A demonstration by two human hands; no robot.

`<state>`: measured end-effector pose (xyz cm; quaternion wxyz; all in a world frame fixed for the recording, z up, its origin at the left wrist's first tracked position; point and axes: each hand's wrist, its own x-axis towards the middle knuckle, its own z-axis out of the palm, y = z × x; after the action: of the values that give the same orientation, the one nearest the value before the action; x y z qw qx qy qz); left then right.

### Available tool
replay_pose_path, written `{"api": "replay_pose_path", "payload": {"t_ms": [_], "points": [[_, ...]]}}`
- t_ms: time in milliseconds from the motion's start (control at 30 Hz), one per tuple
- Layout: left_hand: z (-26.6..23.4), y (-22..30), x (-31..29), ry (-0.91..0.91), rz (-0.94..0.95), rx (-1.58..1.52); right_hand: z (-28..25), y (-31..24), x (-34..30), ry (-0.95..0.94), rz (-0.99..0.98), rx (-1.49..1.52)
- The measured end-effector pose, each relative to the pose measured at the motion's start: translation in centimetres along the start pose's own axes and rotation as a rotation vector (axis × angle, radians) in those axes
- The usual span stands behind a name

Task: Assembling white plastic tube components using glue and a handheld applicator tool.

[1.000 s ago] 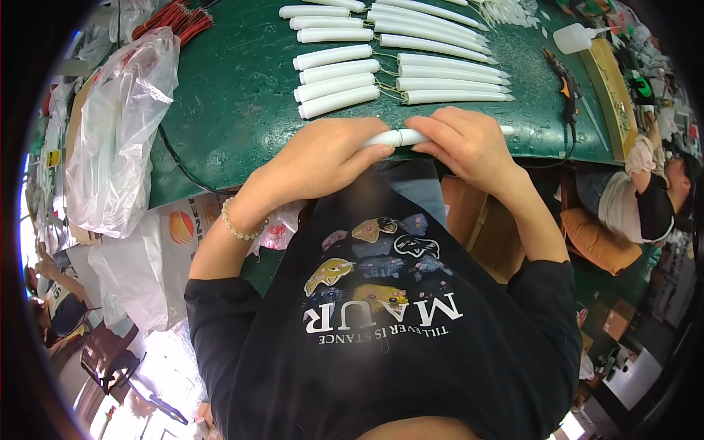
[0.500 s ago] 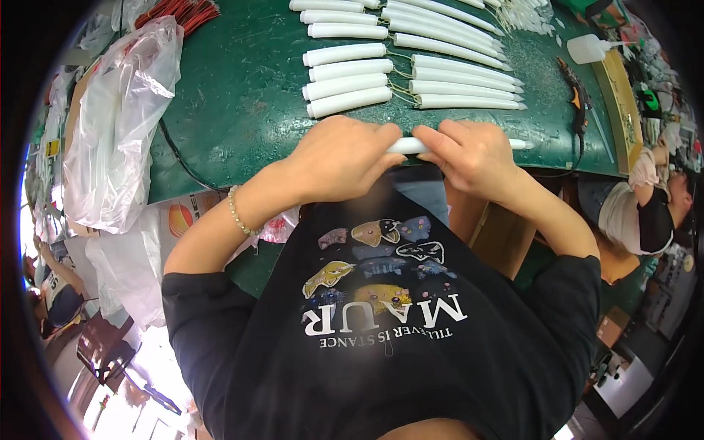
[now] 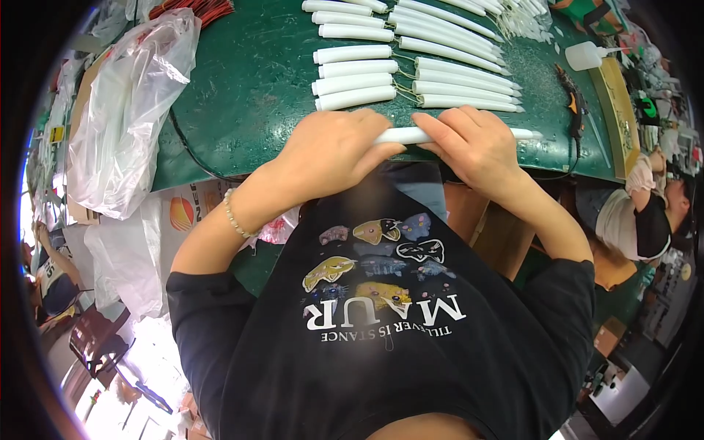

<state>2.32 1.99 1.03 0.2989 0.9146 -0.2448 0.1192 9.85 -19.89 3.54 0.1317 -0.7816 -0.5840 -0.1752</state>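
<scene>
A slim white candle-like stick (image 3: 408, 136) lies level between my hands at the table's near edge, its pale pointed tip out to the right. My left hand (image 3: 328, 150) is closed around its left end, fingers and thumb pinching. Further along, my right hand (image 3: 475, 145) wraps its fingers and thumb round the right part. A short white stretch shows between the two grips; what lies under my palms is hidden. Just beyond my hands are white tubes (image 3: 357, 97) in a column, joined by thin wires to pointed white pieces (image 3: 469, 103) on the right.
A clear plastic bag (image 3: 132, 110) lies on the green table (image 3: 242, 95) at the left, near red wires (image 3: 202, 9) and a black cable (image 3: 183, 147). To the right are a white squeeze bottle (image 3: 584, 56), a soldering-iron-like tool (image 3: 572, 103) and a cardboard tray (image 3: 616, 110). Another person (image 3: 638, 209) sits far right.
My left hand has shifted slightly left along the stick, so more white shows between my hands. The stick's tip has moved a little to the right. The view has shifted slightly.
</scene>
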Motion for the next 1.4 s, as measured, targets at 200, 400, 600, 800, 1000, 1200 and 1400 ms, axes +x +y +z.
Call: {"api": "replay_pose_path", "payload": {"t_ms": [200, 400, 600, 800, 1000, 1200, 1400], "points": [[-1.8, 0.7, -0.7, -0.062, -0.076, 0.073, -0.8, 0.0, -0.9, -0.232, 0.148, 0.190], [-1.3, 1.1, -1.3, -0.100, 0.020, 0.040, -1.0, -1.0, -0.8, -0.206, 0.107, 0.219], [-1.3, 0.9, -2.4, -0.087, -0.041, 0.031, -1.4, -1.1, 0.6, -0.199, 0.028, 0.146], [-2.1, -1.2, -4.0, 0.387, -0.142, 0.149, -2.9, 0.3, 4.9, 0.216, -0.070, -0.034], [-4.9, -5.1, -7.6, 0.391, -0.566, 0.598, -1.5, 2.9, 0.1, 0.137, 0.275, 0.038], [-4.2, -4.8, -5.9, 0.458, -0.483, 0.861, 0.5, 2.9, -1.5, 0.059, 0.272, -0.021], [1.4, 1.6, -0.6, 0.216, -0.174, 0.100, 2.1, 2.6, -1.4, 0.086, 0.274, 0.014]]}}
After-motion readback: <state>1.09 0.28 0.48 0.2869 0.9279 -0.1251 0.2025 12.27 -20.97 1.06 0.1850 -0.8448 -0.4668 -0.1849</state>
